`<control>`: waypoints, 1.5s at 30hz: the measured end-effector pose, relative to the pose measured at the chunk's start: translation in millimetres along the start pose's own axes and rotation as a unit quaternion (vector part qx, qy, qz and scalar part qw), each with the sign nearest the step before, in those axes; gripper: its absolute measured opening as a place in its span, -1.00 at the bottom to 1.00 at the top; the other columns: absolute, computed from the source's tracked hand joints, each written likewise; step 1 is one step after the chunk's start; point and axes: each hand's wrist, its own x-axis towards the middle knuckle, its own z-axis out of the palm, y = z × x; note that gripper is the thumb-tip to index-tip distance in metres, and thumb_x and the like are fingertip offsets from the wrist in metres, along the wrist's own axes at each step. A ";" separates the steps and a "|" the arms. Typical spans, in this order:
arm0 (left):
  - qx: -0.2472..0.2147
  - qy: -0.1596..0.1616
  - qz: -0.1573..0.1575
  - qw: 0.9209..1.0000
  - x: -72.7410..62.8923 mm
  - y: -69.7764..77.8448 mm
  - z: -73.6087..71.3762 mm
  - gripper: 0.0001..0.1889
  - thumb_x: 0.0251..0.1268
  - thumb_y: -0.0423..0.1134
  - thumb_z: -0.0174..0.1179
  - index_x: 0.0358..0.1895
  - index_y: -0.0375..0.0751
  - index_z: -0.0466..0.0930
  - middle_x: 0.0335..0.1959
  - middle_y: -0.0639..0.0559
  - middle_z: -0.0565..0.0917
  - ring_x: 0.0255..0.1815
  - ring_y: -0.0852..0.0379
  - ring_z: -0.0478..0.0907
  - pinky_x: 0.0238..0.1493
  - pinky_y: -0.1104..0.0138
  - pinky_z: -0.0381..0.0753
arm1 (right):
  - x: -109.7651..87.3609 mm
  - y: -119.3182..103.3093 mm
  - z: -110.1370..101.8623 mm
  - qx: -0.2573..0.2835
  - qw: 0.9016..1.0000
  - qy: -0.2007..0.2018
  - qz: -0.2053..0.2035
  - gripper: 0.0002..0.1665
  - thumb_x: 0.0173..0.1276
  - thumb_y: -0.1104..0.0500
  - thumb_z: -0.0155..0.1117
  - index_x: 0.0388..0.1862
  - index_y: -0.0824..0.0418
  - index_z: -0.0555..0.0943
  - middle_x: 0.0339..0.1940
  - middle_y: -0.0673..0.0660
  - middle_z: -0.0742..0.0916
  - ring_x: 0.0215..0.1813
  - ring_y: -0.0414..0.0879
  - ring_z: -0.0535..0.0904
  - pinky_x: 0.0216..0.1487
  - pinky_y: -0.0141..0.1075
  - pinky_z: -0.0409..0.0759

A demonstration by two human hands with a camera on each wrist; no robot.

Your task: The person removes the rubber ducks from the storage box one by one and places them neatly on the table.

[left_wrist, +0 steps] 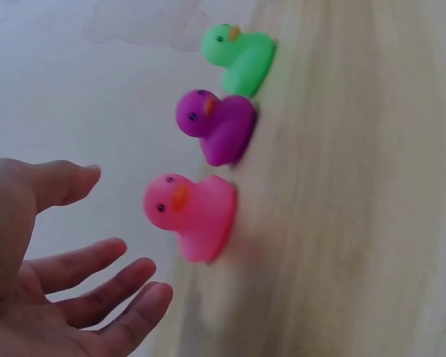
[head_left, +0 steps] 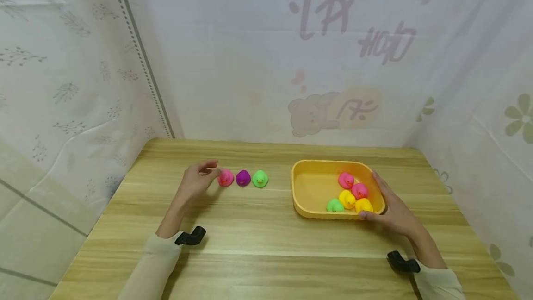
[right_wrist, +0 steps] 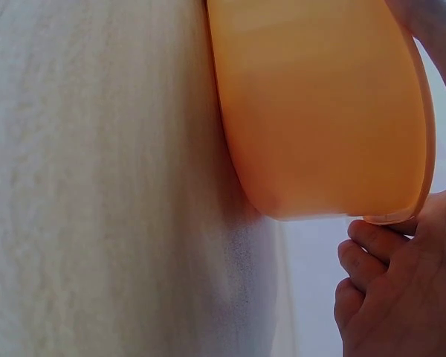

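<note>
I have the left hand (head_left: 197, 181) with thumb and fingers parted, holding nothing, just beside the pink duck (head_left: 225, 178). My right hand (head_left: 397, 213) grips the right end of the yellow bin (head_left: 314, 189). A purple duck (head_left: 243, 178) and green duck (head_left: 260, 179) continue the row rightward along the desk (head_left: 250, 235); five ducks (head_left: 347, 199) sit inside the bin.
</note>
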 end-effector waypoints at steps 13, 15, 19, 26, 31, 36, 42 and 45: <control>-0.064 0.030 0.059 0.996 -3.5 28.9 4.3 -0.36 0.44 0.01 0.29 0.45 -0.23 0.43 0.36 -0.26 0.54 0.43 -0.18 0.44 0.42 0.03 0.50 | 4.0 -1.2 -0.9 0.001 1.000 0.001 -0.003 0.46 0.18 -0.06 0.60 0.73 -0.03 -0.27 0.74 0.28 -0.04 0.64 0.53 -0.04 0.42 0.56 0.02; -0.072 0.029 0.063 0.995 -4.6 33.0 7.4 -0.36 0.43 0.01 0.30 0.45 -0.22 0.42 0.37 -0.27 0.53 0.44 -0.19 0.43 0.42 0.03 0.50 | 4.3 -1.4 -1.0 0.001 1.000 0.001 -0.003 0.46 0.18 -0.06 0.60 0.73 -0.04 -0.27 0.74 0.28 -0.04 0.63 0.53 -0.04 0.42 0.56 0.02; -0.083 0.020 0.068 0.994 -6.6 40.2 15.2 -0.35 0.42 0.01 0.32 0.47 -0.17 0.42 0.38 -0.23 0.53 0.44 -0.18 0.45 0.41 0.03 0.52 | 4.2 -0.8 -0.1 0.003 1.000 -0.001 -0.004 0.47 0.18 -0.06 0.60 0.73 -0.05 -0.28 0.74 0.27 -0.05 0.64 0.52 -0.05 0.42 0.56 0.01; -0.117 0.000 0.083 0.990 -8.4 52.5 29.3 -0.36 0.40 -0.02 0.34 0.47 -0.11 0.42 0.41 -0.21 0.50 0.44 -0.15 0.45 0.42 0.05 0.51 | 2.8 0.6 2.2 0.008 1.000 -0.002 -0.007 0.46 0.18 -0.05 0.60 0.73 -0.05 -0.28 0.74 0.27 -0.05 0.64 0.51 -0.06 0.43 0.56 0.00; -0.126 -0.007 0.094 0.988 -8.4 61.0 41.0 -0.36 0.37 -0.05 0.37 0.46 -0.11 0.43 0.39 -0.17 0.52 0.46 -0.15 0.44 0.43 0.07 0.50 | 1.6 0.0 2.8 0.008 1.000 -0.002 -0.006 0.46 0.18 -0.05 0.60 0.73 -0.03 -0.27 0.74 0.28 -0.04 0.64 0.51 -0.05 0.42 0.56 0.01; -0.132 -0.017 0.106 0.985 -10.1 68.4 53.4 -0.36 0.34 -0.07 0.39 0.45 -0.09 0.45 0.37 -0.12 0.55 0.47 -0.15 0.43 0.44 0.06 0.50 | 0.0 0.3 3.4 0.006 1.000 -0.003 -0.005 0.47 0.17 -0.06 0.60 0.73 -0.04 -0.27 0.74 0.28 -0.03 0.64 0.52 -0.05 0.42 0.56 0.02; -0.130 -0.034 0.128 0.983 -9.4 76.1 67.3 -0.36 0.33 -0.05 0.40 0.45 -0.03 0.45 0.37 -0.08 0.56 0.46 -0.13 0.45 0.43 0.04 0.50 | -0.1 0.3 1.1 0.006 1.000 -0.002 -0.011 0.46 0.18 -0.04 0.60 0.73 -0.02 -0.27 0.74 0.30 -0.03 0.63 0.54 -0.04 0.41 0.56 0.02; -0.133 -0.042 0.136 0.981 -8.0 79.9 74.4 -0.36 0.32 -0.06 0.42 0.44 -0.01 0.46 0.36 -0.08 0.57 0.45 -0.09 0.46 0.42 0.06 0.51 | 0.5 -0.6 -0.1 0.005 1.000 -0.002 -0.012 0.46 0.18 -0.04 0.59 0.73 -0.01 -0.27 0.74 0.30 -0.04 0.63 0.54 -0.04 0.41 0.57 0.02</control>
